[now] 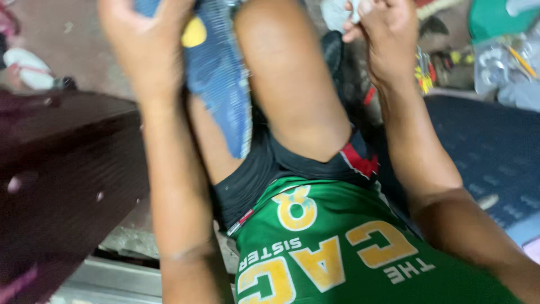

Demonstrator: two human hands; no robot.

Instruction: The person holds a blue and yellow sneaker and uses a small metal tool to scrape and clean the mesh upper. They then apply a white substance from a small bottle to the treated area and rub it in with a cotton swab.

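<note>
Largest first: our green sports jersey w/ yellow lettering (337, 253) fills the bottom of the view, black shorts w/ red trim (264, 169) above it, bare raised knee (289, 73) dead centre. Dark brown wooden cabinet (62, 186) on the left, dark blue patterned mat (489, 146) on the right w/ a heap of clear plastic bags and small parts (500, 62) beyond it. Pale sandal (25, 67) lies on the reddish floor (73, 34), top left.

Work item: blue knitted-looking fabric piece w/ a yellow patch (216, 73), poss. a shoe upper, can't confirm. It hangs down between left forearm and knee, top end in our left hand (149, 39). Left grip: closed around the fabric's upper edge, item held up in the air, not resting on any worktop.

Right hand (388, 34): fingers pinched together near top edge on smth small and whitish, prob. thread or a bit of cloth; too blurred to ID.

Progress, our read only: mid-handling. Fabric picked up and held; no finished seam or joined part visible, so most of the work looks left.
</note>
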